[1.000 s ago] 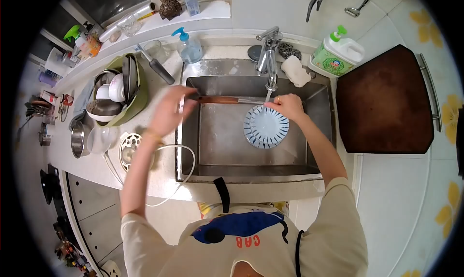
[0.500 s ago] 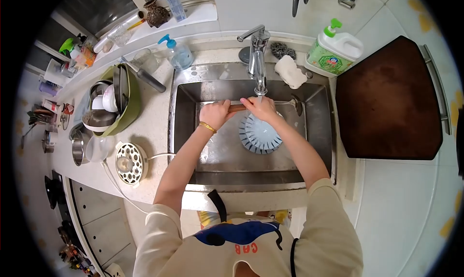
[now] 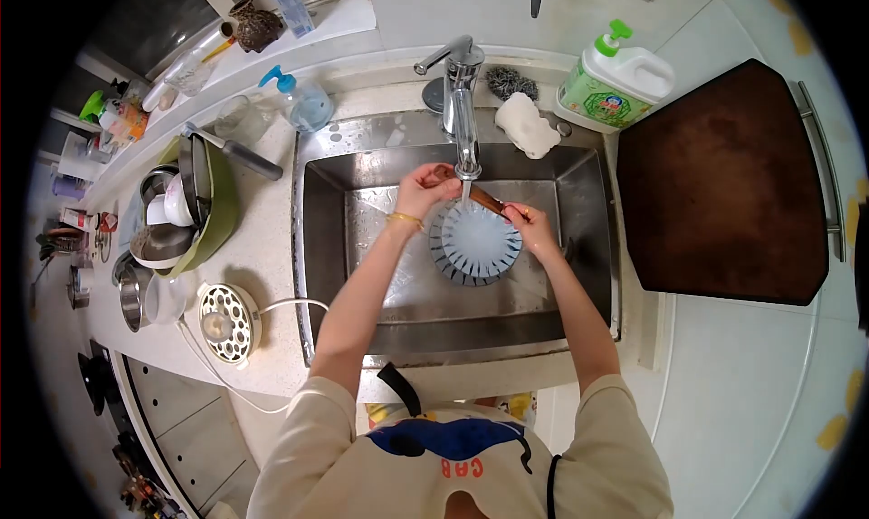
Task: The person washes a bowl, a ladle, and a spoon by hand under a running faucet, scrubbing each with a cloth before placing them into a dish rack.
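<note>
Your left hand (image 3: 429,190) grips one end of a long-handled utensil with a brown wooden handle (image 3: 487,200), and your right hand (image 3: 529,226) pinches it farther along, fingers closed. The utensil slants above the upper part of a round pale-blue plate with dark radial stripes (image 3: 475,245); you cannot tell whether they touch. A chrome single-lever faucet (image 3: 465,125) runs a thin stream down between your hands.

The plate sits in a rectangular stainless-steel sink (image 3: 398,313), its metal wet and spotted, set into a pale speckled countertop (image 3: 276,270). On your left, a round cream appliance with a holed top (image 3: 237,324) trails a white cord, and a green plastic basin (image 3: 226,193) holds bowls and pans. Behind the sink stand a clear-blue pump bottle (image 3: 310,108) and, to the right of the faucet, a white jug with a green pump (image 3: 605,89). A dark-brown board (image 3: 729,184) stands against white wall tiles (image 3: 715,374) with yellow flowers.
</note>
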The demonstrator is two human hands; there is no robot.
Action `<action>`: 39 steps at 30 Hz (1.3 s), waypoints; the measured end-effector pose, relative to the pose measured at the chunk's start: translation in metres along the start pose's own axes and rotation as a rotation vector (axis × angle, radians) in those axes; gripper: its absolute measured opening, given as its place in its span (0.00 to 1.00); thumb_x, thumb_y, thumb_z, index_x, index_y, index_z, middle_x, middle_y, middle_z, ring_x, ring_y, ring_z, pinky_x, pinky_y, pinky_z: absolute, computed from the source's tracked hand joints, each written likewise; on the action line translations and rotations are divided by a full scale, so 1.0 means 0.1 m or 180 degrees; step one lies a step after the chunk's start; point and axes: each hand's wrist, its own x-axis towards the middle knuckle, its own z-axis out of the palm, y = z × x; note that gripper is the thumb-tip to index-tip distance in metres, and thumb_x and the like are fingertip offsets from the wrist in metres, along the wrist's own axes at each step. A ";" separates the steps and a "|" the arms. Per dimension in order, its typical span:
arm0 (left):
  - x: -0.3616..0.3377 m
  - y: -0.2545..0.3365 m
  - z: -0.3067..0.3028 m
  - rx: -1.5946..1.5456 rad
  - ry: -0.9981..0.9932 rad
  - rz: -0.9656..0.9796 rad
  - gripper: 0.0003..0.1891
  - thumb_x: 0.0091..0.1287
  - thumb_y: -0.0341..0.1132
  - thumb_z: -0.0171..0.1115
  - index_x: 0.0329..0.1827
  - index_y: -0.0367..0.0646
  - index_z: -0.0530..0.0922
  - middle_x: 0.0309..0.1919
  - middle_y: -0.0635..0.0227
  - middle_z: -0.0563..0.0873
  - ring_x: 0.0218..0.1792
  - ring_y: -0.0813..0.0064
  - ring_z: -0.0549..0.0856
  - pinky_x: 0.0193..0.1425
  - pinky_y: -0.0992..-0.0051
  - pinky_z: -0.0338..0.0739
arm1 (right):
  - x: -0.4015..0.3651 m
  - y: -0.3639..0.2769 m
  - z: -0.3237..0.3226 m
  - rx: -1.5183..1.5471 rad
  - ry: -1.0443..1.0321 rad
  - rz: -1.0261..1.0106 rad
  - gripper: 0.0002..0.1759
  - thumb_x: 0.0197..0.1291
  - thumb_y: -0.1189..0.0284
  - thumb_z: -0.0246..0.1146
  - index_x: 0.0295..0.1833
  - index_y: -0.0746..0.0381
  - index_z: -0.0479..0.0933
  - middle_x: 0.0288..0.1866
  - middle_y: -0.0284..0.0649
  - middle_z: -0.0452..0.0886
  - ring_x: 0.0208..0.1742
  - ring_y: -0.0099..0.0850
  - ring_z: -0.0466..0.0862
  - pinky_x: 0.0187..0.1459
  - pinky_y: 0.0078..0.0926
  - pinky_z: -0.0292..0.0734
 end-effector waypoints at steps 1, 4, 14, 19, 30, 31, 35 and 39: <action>0.01 -0.14 0.07 -0.0007 -0.0010 0.0000 0.13 0.59 0.33 0.62 0.46 0.40 0.75 0.38 0.71 0.82 0.38 0.75 0.82 0.44 0.70 0.79 | -0.02 -0.12 0.00 -0.0007 0.0010 0.0001 0.15 0.61 0.66 0.56 0.46 0.66 0.77 0.32 0.38 0.82 0.34 0.24 0.80 0.38 0.20 0.72; -0.02 -0.40 0.44 -0.1542 0.0174 -0.0270 0.16 0.65 0.39 0.54 0.50 0.38 0.71 0.47 0.63 0.78 0.46 0.73 0.79 0.48 0.68 0.78 | -0.18 -0.42 -0.01 -0.1277 0.0336 0.0174 0.20 0.62 0.56 0.49 0.46 0.60 0.75 0.36 0.48 0.80 0.38 0.42 0.81 0.40 0.30 0.73; -0.18 -0.21 0.64 -0.1362 0.0318 0.0056 0.13 0.68 0.41 0.49 0.49 0.43 0.67 0.46 0.61 0.78 0.50 0.69 0.77 0.52 0.67 0.73 | -0.26 -0.15 -0.04 -0.1106 0.0075 -0.0404 0.17 0.60 0.63 0.55 0.51 0.60 0.74 0.40 0.44 0.79 0.40 0.39 0.79 0.42 0.29 0.72; -0.13 -0.14 0.47 -0.0815 0.0230 0.0002 0.12 0.67 0.40 0.50 0.48 0.43 0.67 0.44 0.64 0.79 0.48 0.71 0.79 0.49 0.70 0.75 | -0.17 -0.36 0.00 -0.1070 -0.0478 -0.0447 0.20 0.58 0.66 0.59 0.55 0.62 0.72 0.39 0.42 0.79 0.40 0.31 0.78 0.43 0.24 0.71; -0.14 -0.14 0.70 -0.1462 0.0241 -0.0066 0.13 0.68 0.44 0.48 0.43 0.42 0.66 0.34 0.62 0.78 0.39 0.68 0.80 0.43 0.68 0.76 | 0.85 -1.05 -0.17 -0.3253 0.1503 -0.2067 0.35 0.47 0.64 0.64 0.63 0.50 0.62 0.54 0.45 0.68 0.58 0.47 0.63 0.54 0.44 0.64; -0.12 -0.14 0.70 -0.1450 0.0244 -0.0035 0.13 0.68 0.44 0.48 0.43 0.42 0.66 0.34 0.62 0.78 0.39 0.68 0.80 0.43 0.68 0.76 | 0.92 -1.03 -0.15 -0.3723 0.1354 -0.2055 0.37 0.47 0.63 0.64 0.65 0.48 0.60 0.54 0.47 0.66 0.59 0.49 0.61 0.54 0.47 0.64; -0.25 -0.10 0.76 -0.1512 0.0295 0.0340 0.10 0.68 0.41 0.49 0.41 0.44 0.66 0.30 0.68 0.72 0.32 0.73 0.74 0.41 0.72 0.72 | 0.78 -1.05 -0.22 -0.3854 0.1078 -0.1775 0.35 0.49 0.63 0.62 0.65 0.47 0.60 0.51 0.50 0.67 0.54 0.47 0.67 0.52 0.41 0.67; -0.45 -0.11 0.85 -0.1453 0.0417 0.0432 0.09 0.69 0.39 0.48 0.42 0.44 0.65 0.33 0.68 0.73 0.36 0.72 0.75 0.45 0.72 0.70 | 0.18 -1.07 -0.26 -0.0202 0.0202 -0.0474 0.31 0.55 0.63 0.57 0.66 0.52 0.60 0.51 0.51 0.67 0.45 0.42 0.74 0.49 0.35 0.69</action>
